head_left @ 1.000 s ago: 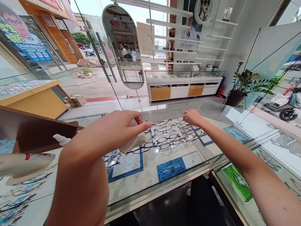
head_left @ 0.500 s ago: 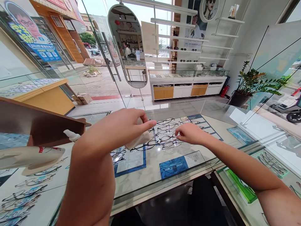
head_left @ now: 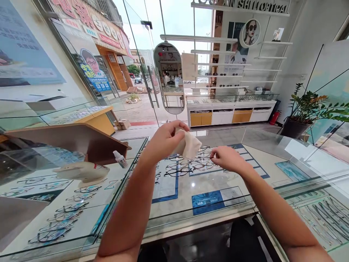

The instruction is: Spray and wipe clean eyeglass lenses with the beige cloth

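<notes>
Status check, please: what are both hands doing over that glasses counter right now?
Left hand pinching a white cloth. Right hand curled above the rows of glasses, apparently empty. Small spray bottle left, well clear.

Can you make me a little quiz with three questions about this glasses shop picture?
1. True or false: the left hand is pinching a soft cream-white cloth.
2. Which is nearest to the right hand? A) the leafy green potted plant B) the thin dark eyeglass frames lying in rows inside the glass display counter C) the tall oval mirror
3. Fill in: the small white spray bottle lies on the glass beside the brown ____ stand.

Key: 1 true. 2 B. 3 wooden.
</notes>
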The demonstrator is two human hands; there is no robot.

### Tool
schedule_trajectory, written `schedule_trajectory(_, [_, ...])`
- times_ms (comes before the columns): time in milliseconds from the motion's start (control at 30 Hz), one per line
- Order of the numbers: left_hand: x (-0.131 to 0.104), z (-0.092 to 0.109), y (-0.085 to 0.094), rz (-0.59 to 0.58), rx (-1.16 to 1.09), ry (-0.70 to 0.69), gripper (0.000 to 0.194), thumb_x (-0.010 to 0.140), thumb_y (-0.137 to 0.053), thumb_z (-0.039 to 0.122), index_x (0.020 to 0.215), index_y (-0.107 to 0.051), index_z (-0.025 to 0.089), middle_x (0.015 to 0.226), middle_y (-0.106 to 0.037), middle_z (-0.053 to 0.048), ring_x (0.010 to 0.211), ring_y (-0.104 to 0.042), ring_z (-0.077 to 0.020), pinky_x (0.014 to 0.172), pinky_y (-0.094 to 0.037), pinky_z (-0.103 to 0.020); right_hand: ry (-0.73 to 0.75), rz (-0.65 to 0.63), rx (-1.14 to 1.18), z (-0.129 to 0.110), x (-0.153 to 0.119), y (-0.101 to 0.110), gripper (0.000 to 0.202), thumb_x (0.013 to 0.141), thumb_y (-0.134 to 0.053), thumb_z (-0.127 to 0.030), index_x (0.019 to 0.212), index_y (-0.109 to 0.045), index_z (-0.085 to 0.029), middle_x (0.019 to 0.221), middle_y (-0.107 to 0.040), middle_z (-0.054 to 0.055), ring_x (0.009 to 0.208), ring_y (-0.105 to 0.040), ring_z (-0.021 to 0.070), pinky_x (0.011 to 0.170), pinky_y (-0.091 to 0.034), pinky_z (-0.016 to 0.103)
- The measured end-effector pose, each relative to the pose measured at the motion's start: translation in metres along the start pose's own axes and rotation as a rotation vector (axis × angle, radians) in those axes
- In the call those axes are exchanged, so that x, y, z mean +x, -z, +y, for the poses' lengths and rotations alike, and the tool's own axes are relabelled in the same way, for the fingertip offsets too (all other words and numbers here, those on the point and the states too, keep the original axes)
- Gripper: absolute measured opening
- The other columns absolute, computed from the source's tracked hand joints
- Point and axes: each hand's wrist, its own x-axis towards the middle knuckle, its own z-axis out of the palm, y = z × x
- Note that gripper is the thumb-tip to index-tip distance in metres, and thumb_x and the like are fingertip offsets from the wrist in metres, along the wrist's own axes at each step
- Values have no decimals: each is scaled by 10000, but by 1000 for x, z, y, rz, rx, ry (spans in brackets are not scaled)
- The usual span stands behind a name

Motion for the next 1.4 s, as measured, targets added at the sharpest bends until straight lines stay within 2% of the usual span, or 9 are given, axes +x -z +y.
schedule_trajectory(100, [9, -36, -14, 187, -122, 89, 283, 884, -587, 353, 1031, -789, 220, 686, -570, 13, 597, -445, -167, 566, -334, -285, 20, 224, 259, 5, 9, 22, 121, 973, -647, -231, 1004, -762, -251, 829, -818, 13, 791, -707, 223, 683, -409, 328])
schedule_trajectory(167, [10, -65, -27, 300, -159, 131, 294, 912, -555, 352, 1007, -797, 216, 696, -601, 6, 574, -410, -162, 559, -325, -293, 121, 366, 445, 3, 24, 19, 112, 978, -642, -250, 1037, -737, -254, 851, -816, 11, 783, -705, 213, 702, -441, 320])
schedule_trajectory(300, [3, -112, -56, 430, -49, 78, 330, 977, -542, 362, 1086, -817, 215, 739, -689, -8, 633, -542, -183, 623, -396, -304, 407, 535, 615, -4, 66, -22, 249, 987, -593, -242, 1182, -745, -267, 1090, -851, 64, 929, -755, 246, 797, -538, 352])
schedule_trajectory(400, [-3, -128, -71, 422, 38, 8, 341, 1016, -546, 384, 1132, -814, 209, 1007, -830, -66, 885, -721, -237, 801, -516, -343, 530, 629, 548, -5, 92, -58, 351, 986, -551, -196, 1245, -773, -277, 1177, -849, 89, 1023, -773, 282, 898, -586, 414])
schedule_trajectory(567, [-8, -127, -82, 367, -8, -28, 352, 1065, -557, 465, 1160, -792, 221, 1175, -844, -75, 1103, -758, -266, 978, -549, -383, 620, 700, 519, -1, 95, -88, 369, 1043, -549, -227, 1345, -755, -286, 1307, -832, 104, 1180, -771, 314, 1015, -612, 483])
schedule_trajectory(867, [-12, -125, -96, 149, -199, 47, 333, 998, -699, 527, 1129, -831, 252, 1113, -850, -35, 1028, -753, -250, 924, -543, -351, 629, 555, 820, -3, 89, -90, 312, 1065, -597, -290, 1298, -801, -330, 1403, -811, 63, 1269, -763, 287, 983, -617, 433])
schedule_trajectory(1033, [-12, -120, -100, 133, -287, 48, 380, 1009, -680, 569, 994, -824, 218, 952, -830, -40, 924, -741, -239, 851, -532, -335, 575, 475, 1004, -11, 88, -88, 195, 1020, -665, -341, 1101, -836, -294, 1260, -851, 65, 1225, -766, 296, 1000, -585, 436])
schedule_trajectory(1200, [-13, -114, -98, 152, -251, 19, 389, 1011, -665, 563, 926, -800, 208, 897, -802, -36, 864, -694, -223, 827, -509, -327, 378, 419, 1331, -15, 91, -89, 177, 921, -792, -433, 931, -738, -265, 976, -818, 34, 959, -746, 241, 913, -571, 387])
schedule_trajectory(1400, [-16, -109, -98, 153, -197, 13, 414, 1029, -618, 575, 954, -813, 217, 867, -786, -41, 839, -675, -230, 815, -512, -336, 262, 261, 1399, -13, 95, -85, 399, 800, -901, -510, 1075, -759, -258, 961, -814, 46, 979, -735, 255, 925, -565, 398])
